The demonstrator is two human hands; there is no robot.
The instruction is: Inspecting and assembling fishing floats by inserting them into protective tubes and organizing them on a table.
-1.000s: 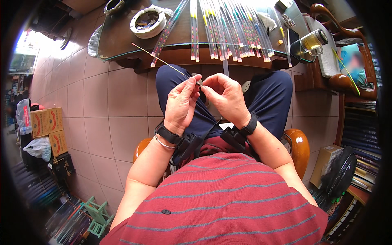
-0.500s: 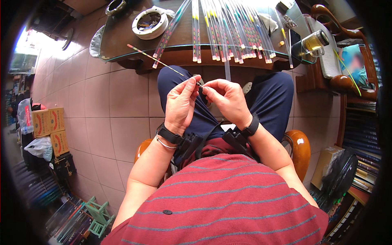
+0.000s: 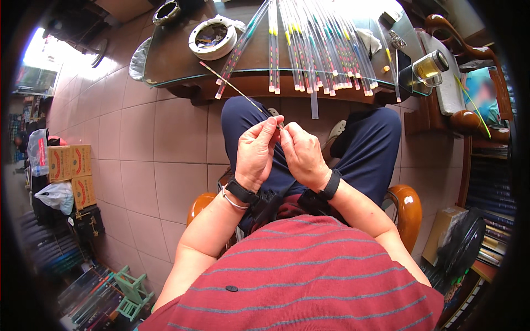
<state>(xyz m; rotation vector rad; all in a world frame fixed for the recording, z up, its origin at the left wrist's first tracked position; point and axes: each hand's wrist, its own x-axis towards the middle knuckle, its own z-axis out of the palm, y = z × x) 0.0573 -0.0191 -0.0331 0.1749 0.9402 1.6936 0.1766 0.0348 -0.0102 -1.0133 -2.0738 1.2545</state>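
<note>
A bare wedge of tabletop (image 3: 259, 58) lies between the slanted and straight clear tubes (image 3: 274, 71), whose ends jut past the front edge — blocking a low reach there. The thin stick (image 3: 232, 85) slants up-left from the left hand (image 3: 258, 150), barring that side; left of the thighs (image 3: 236, 117), open tiled floor (image 3: 132, 138) leaves room to pass

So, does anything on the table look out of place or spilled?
One clear plastic piece sticks out past the table edge, farther than the tubes around it, so it looks out of line. I see no spill.
</note>
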